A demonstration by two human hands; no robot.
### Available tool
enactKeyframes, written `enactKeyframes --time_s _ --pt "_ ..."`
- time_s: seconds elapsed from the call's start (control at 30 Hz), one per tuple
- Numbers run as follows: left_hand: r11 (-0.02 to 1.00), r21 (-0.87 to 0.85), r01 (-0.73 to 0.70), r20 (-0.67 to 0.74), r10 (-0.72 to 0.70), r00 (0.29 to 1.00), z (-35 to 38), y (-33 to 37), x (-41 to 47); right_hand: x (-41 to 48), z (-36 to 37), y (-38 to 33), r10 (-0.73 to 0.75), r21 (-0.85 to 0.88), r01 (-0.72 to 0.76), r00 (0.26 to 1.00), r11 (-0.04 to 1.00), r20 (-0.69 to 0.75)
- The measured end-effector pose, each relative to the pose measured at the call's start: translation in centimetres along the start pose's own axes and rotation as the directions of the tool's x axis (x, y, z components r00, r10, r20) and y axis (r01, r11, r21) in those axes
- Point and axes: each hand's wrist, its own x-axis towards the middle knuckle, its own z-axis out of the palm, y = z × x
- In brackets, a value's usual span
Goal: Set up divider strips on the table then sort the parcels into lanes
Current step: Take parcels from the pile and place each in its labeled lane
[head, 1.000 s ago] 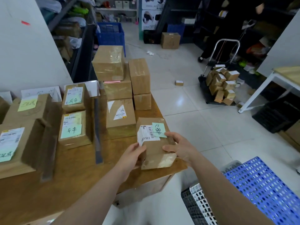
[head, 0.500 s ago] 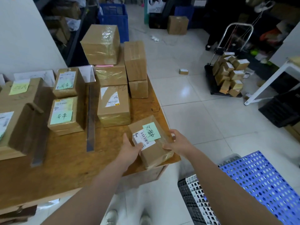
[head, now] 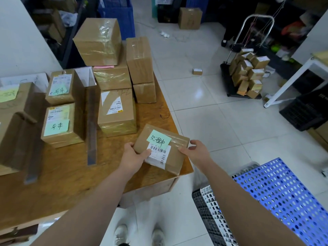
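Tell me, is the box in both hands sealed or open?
Sealed: glossy tape covers the parcel and its flaps lie shut under the green note.

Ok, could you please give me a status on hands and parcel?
Left hand grips parcel at left end; right hand holds right edge. Parcel over table corner, right of divider strip. Labelled box just ahead.

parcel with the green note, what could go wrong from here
1. The parcel lies right at the near corner of the table, gripped by the left hand and right hand. Let go there, it might tip off the edge onto the floor.
2. The lane ahead is mostly filled by the white-labelled box. Pushing the parcel in could shove that box towards the divider strip.
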Motion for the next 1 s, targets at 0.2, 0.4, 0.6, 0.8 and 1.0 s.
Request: enactKeyframes --time_s 0.2,0.4,0.6,0.8,1.0 --pt "0.998 -0.018 -0.064 -0.039 0.063 0.997 -0.3 -0.5 -1.5 -1.3 1.1 0.5 0.003 0.173 -0.015 0.997 0.985 0.072" --pt "0.980 -0.136 -0.145 -0.194 0.117 0.974 -2.3 0.4 -4.0 -3.2 0.9 -3.2 -0.153 0.216 0.150 0.988 0.965 -0.005" --pt "0.939 -0.235 -0.250 -0.389 0.145 0.910 -7.3 0.6 -7.0 -6.8 4.0 -9.3 -0.349 0.178 0.347 0.937 0.921 -0.017" --pt "0.899 -0.313 -0.307 -0.554 0.090 0.827 -14.8 -0.6 -9.4 -11.0 10.0 -15.3 -0.482 0.166 0.467 0.874 0.868 0.065" --pt "0.878 -0.342 -0.336 -0.674 0.020 0.738 -23.6 -3.8 -11.0 -15.2 18.3 -20.2 -0.561 0.134 0.546 0.813 0.827 0.156"
